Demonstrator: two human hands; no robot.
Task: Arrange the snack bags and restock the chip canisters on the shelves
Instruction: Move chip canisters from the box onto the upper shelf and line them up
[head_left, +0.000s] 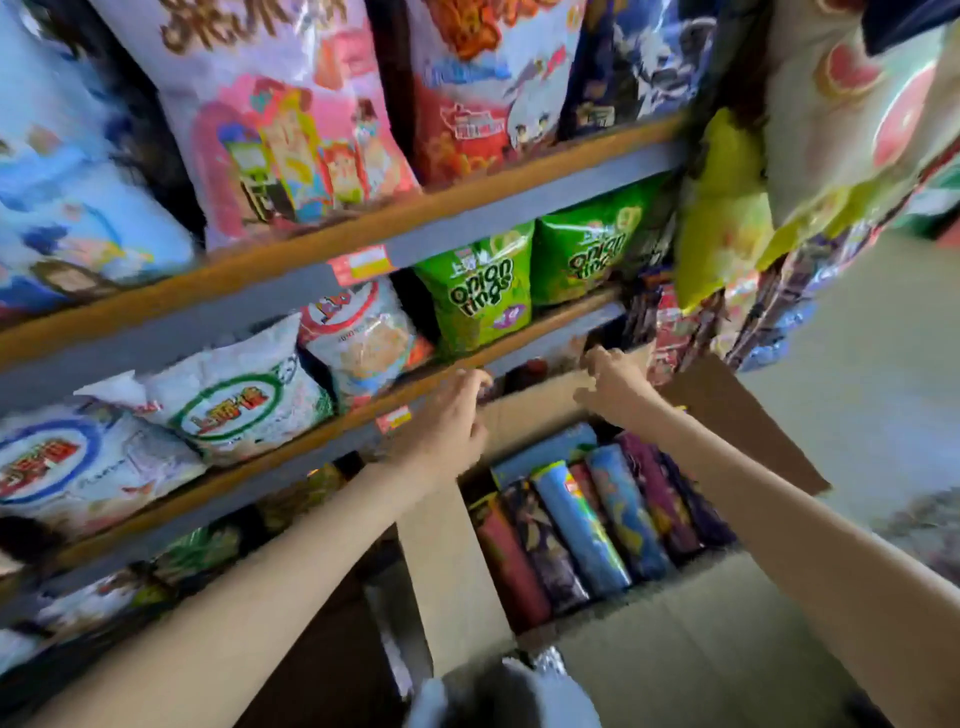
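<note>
An open cardboard box (452, 571) stands below the shelves, with several chip canisters (587, 514) lying side by side in it, in blue, purple and dark red. My left hand (447, 421) reaches to the left end of the box's far flap (535, 410), fingers curled over its edge. At the flap's right end, my right hand (613, 379) has its fingers curled on the top edge. Green onion rings bags (478, 291) and white snack bags (244, 395) stand on the middle shelf.
Large pink, red and blue snack bags (280, 114) fill the top shelf. More bags hang on the right (727, 218). The shelf edge (311, 436) runs just behind my left hand. Dark packets lie on the lowest shelf (197, 556). Pale floor (857, 374) lies to the right.
</note>
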